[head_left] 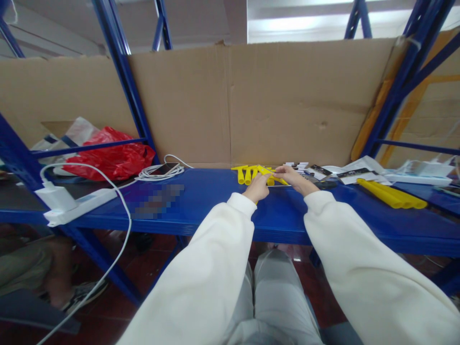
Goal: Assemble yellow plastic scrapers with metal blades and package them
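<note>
Both my hands are close together over the blue shelf top, near its middle. My left hand (257, 187) is closed, apparently round a yellow tube; a sliver of yellow shows below its wrist. Its fingertips meet those of my right hand (292, 178), which is pinched shut. What the right fingers hold is too small to make out. Just behind the hands lies a row of yellow tubes (247, 176) with flared, open ends. A thin pale strip runs along the surface between the hands, partly hidden.
More yellow tubes (393, 194) lie at right, beside papers and packets (355, 173). Leftward are a phone (165, 168) with coiled white cable, a red plastic bag (111, 153) and a power strip (84, 206). A cardboard panel (273, 105) stands behind. Another person's leg shows lower left.
</note>
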`<state>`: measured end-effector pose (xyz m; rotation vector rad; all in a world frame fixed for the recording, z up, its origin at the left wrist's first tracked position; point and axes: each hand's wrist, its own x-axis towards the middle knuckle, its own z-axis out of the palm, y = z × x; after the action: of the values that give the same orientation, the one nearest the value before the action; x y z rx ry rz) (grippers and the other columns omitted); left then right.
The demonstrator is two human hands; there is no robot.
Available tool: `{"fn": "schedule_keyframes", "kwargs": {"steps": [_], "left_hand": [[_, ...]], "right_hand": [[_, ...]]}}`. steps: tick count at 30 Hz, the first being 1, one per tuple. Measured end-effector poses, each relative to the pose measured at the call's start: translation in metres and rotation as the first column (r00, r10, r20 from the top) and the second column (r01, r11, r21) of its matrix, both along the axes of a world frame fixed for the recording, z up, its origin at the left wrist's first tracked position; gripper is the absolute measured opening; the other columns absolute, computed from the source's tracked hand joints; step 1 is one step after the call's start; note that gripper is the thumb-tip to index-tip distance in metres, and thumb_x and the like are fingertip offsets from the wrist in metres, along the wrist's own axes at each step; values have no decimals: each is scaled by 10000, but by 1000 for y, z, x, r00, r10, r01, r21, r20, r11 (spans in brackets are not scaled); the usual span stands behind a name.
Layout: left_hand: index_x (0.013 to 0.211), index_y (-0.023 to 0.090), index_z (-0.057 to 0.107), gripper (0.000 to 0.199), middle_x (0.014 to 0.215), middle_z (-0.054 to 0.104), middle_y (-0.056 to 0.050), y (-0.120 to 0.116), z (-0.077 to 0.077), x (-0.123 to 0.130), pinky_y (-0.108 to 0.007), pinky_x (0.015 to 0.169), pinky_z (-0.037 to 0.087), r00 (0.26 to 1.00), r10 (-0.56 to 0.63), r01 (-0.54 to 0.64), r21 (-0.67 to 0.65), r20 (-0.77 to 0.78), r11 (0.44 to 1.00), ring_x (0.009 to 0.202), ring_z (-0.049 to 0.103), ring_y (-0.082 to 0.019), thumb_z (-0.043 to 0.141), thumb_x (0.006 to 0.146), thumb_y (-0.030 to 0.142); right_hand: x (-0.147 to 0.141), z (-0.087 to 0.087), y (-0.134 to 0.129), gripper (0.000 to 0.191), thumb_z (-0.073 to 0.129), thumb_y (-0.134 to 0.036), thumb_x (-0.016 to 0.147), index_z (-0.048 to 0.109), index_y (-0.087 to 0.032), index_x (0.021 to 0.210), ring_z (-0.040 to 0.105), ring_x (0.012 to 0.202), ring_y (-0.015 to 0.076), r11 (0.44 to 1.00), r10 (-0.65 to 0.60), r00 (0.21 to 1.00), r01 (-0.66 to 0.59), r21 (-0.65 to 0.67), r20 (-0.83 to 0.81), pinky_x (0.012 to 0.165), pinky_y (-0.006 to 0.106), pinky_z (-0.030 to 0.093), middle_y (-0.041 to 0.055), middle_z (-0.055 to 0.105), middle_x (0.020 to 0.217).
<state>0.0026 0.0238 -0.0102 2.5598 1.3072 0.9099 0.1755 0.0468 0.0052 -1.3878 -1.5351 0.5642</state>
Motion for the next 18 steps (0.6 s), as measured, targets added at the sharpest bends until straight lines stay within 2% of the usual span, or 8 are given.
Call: {"fn": "schedule_keyframes", "kwargs": {"steps": [3, 7, 13, 15, 18], "left_hand": [[1455, 186, 623, 666, 1392, 658, -156, 3, 0, -2, -469, 1240, 392, 1000, -5, 5, 9, 13, 1000, 1364, 578, -283, 558, 828, -27], [1491, 204, 601, 664, 1381, 666, -157, -1, 3, -5, -473, 1206, 424, 999, 11, -12, -13, -33, 1000, 1340, 597, -287, 526, 862, 6], [1567, 283, 506, 687, 1468, 625, -154, -14, 9, -7, -514, 1116, 479, 982, 59, -68, -47, -177, 997, 1305, 624, -319, 500, 918, 57], [1577, 265, 493, 704, 1480, 620, -167, -14, 10, -8, -515, 1129, 469, 984, 48, -59, -62, -171, 996, 1330, 612, -325, 515, 909, 43], [1551, 235, 533, 708, 1479, 637, -146, -10, 10, -9, -470, 1201, 414, 997, -3, -4, -96, -71, 995, 1379, 588, -295, 539, 882, 7]], "right_hand": [[3, 2, -4, 150, 771, -315, 775, 683, -194, 773, 664, 937, 210, 998, -14, 998, 10, -67, -64, 914, 321, 507, 61, 731, 876], [9, 7, -12, 248, 792, -405, 774, 695, -184, 719, 656, 1023, 238, 984, 14, 1000, -19, -178, -27, 904, 322, 490, 81, 757, 911], [11, 4, -13, 225, 788, -418, 764, 733, -200, 753, 657, 986, 239, 983, 21, 1000, -21, -181, -4, 847, 311, 495, 70, 762, 898], [12, 3, -12, 227, 795, -421, 752, 731, -204, 747, 654, 981, 238, 986, 34, 999, -36, -161, -13, 842, 312, 501, 72, 761, 903], [17, 4, -12, 221, 763, -425, 786, 745, -206, 807, 660, 1045, 237, 988, 78, 995, -85, -131, -60, 875, 326, 507, 79, 773, 1013]]}}
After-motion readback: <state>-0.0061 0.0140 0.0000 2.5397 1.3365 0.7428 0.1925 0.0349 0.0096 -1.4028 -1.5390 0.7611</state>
